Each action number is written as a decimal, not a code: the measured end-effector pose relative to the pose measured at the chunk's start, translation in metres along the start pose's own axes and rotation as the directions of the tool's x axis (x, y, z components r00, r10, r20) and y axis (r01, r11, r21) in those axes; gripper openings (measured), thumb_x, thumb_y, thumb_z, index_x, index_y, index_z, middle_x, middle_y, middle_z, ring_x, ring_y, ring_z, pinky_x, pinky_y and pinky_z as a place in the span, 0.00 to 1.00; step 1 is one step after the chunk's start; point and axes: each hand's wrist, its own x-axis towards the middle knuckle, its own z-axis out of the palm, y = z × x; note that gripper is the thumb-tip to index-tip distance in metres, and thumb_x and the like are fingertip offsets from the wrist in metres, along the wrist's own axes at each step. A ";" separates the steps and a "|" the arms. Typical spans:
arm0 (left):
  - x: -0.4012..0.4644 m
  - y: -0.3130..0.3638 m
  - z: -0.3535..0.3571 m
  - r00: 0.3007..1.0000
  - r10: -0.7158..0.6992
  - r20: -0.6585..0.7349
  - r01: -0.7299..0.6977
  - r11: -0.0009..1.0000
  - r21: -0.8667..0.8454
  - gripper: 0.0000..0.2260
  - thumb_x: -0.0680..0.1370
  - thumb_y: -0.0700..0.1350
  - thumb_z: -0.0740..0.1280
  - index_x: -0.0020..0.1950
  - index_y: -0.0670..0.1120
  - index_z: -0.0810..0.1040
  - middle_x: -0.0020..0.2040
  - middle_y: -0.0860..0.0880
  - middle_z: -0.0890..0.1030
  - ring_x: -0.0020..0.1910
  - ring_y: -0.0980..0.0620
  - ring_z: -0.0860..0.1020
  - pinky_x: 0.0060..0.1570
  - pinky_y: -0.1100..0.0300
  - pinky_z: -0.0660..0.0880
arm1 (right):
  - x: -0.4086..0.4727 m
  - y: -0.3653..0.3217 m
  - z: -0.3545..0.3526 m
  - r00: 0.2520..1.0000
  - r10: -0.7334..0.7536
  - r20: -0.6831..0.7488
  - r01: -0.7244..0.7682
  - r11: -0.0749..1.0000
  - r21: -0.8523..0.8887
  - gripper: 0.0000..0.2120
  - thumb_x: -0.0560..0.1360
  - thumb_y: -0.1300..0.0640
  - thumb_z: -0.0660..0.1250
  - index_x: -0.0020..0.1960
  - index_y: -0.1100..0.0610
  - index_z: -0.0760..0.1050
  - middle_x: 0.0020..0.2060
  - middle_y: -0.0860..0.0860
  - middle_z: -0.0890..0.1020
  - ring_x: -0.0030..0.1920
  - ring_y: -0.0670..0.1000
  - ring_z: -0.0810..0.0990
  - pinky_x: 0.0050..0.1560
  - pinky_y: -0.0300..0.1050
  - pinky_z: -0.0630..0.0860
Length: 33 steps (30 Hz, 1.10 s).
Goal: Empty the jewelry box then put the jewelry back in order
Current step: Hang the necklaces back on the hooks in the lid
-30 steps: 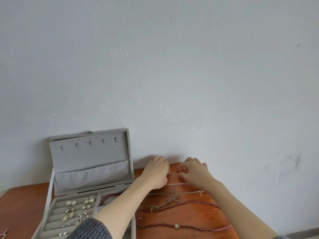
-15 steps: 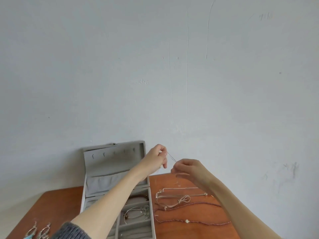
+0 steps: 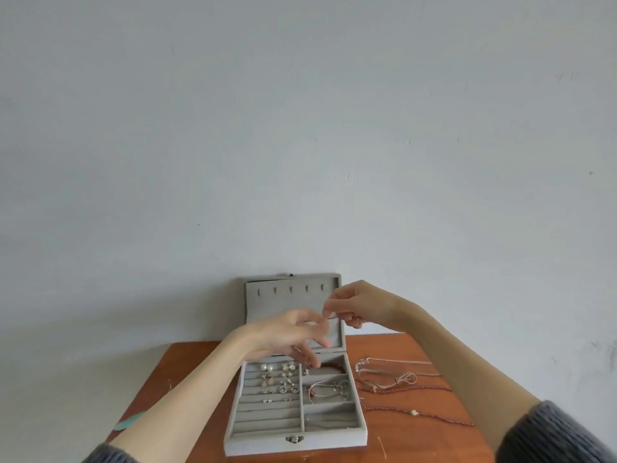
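The grey velvet jewelry box point(image 3: 293, 444) stands open on the wooden table point(image 3: 187, 379), its lid point(image 3: 283, 305) upright against the wall with a row of hooks point(image 3: 290, 289). Earrings point(image 3: 278, 379) fill the left ring rows and bracelets point(image 3: 329, 389) lie in the right compartments. My left hand point(image 3: 287, 335) and my right hand point(image 3: 360, 305) are raised in front of the lid. Their fingertips are pinched close together on a thin silver chain that is barely visible. The left hand's other fingers are spread over the box's back compartments.
Cord and silver necklaces point(image 3: 400, 379) and dark red beaded strands point(image 3: 414, 412) lie on the table right of the box. A teal object point(image 3: 128, 421) sits at the table's left edge. A pale wall rises right behind the box.
Both hands lifted the thin chain off the table at the right and carried it left, up in front of the box lid. The camera view swung, so the box is now centred.
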 end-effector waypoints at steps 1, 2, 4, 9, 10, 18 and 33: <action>-0.003 -0.004 -0.001 0.999 0.031 -0.015 -0.031 0.999 0.018 0.17 0.77 0.52 0.64 0.62 0.45 0.70 0.49 0.45 0.81 0.38 0.50 0.80 0.46 0.57 0.79 | 0.005 -0.007 0.004 1.000 0.004 0.013 -0.004 1.000 -0.026 0.09 0.76 0.59 0.63 0.40 0.59 0.77 0.26 0.49 0.67 0.26 0.47 0.63 0.33 0.38 0.63; -0.007 -0.006 -0.002 0.996 0.070 -0.047 -0.068 0.996 0.055 0.14 0.78 0.50 0.64 0.59 0.44 0.72 0.42 0.46 0.81 0.34 0.53 0.78 0.41 0.61 0.78 | 0.010 -0.013 0.008 1.000 0.009 0.016 -0.009 0.999 -0.047 0.09 0.76 0.58 0.62 0.40 0.59 0.77 0.26 0.49 0.66 0.26 0.47 0.63 0.33 0.39 0.62; -0.014 -0.009 -0.007 0.974 0.160 -0.163 -0.130 0.974 0.184 0.08 0.79 0.48 0.61 0.50 0.45 0.76 0.32 0.51 0.73 0.27 0.57 0.70 0.32 0.67 0.70 | 0.019 -0.020 0.016 1.000 0.015 0.003 -0.015 0.998 -0.061 0.11 0.77 0.57 0.62 0.37 0.59 0.76 0.26 0.49 0.65 0.27 0.48 0.63 0.33 0.40 0.62; -0.021 -0.027 -0.031 0.887 0.272 -0.374 -0.174 0.946 0.275 0.13 0.81 0.48 0.55 0.39 0.49 0.73 0.25 0.54 0.63 0.23 0.56 0.61 0.27 0.62 0.60 | 0.042 -0.019 0.037 0.999 -0.011 -0.044 0.012 1.000 0.011 0.12 0.77 0.57 0.63 0.35 0.58 0.74 0.25 0.48 0.64 0.25 0.47 0.61 0.30 0.36 0.61; -0.020 -0.032 -0.036 0.869 0.296 -0.398 -0.178 0.935 0.306 0.13 0.81 0.48 0.55 0.39 0.50 0.72 0.24 0.54 0.64 0.21 0.57 0.61 0.26 0.63 0.60 | 0.047 -0.016 0.041 0.999 -0.013 -0.043 0.013 1.000 0.007 0.12 0.77 0.57 0.64 0.36 0.57 0.75 0.25 0.48 0.64 0.26 0.46 0.62 0.30 0.36 0.62; 0.009 -0.077 -0.077 0.779 0.306 -0.548 -0.133 0.934 0.333 0.13 0.77 0.52 0.64 0.34 0.51 0.78 0.28 0.54 0.76 0.29 0.57 0.71 0.35 0.64 0.67 | 0.095 0.012 0.060 0.991 0.019 -0.135 -0.019 1.000 0.005 0.07 0.75 0.58 0.66 0.39 0.58 0.77 0.27 0.49 0.70 0.28 0.45 0.66 0.31 0.34 0.65; 0.061 -0.085 -0.087 0.440 0.198 -0.876 0.167 0.940 0.297 0.22 0.77 0.55 0.60 0.27 0.44 0.65 0.24 0.49 0.69 0.29 0.45 0.71 0.27 0.58 0.61 | 0.158 0.041 0.106 0.737 0.052 -0.674 -0.168 0.980 -0.108 0.12 0.76 0.48 0.61 0.39 0.53 0.75 0.35 0.52 0.81 0.41 0.55 0.79 0.40 0.43 0.72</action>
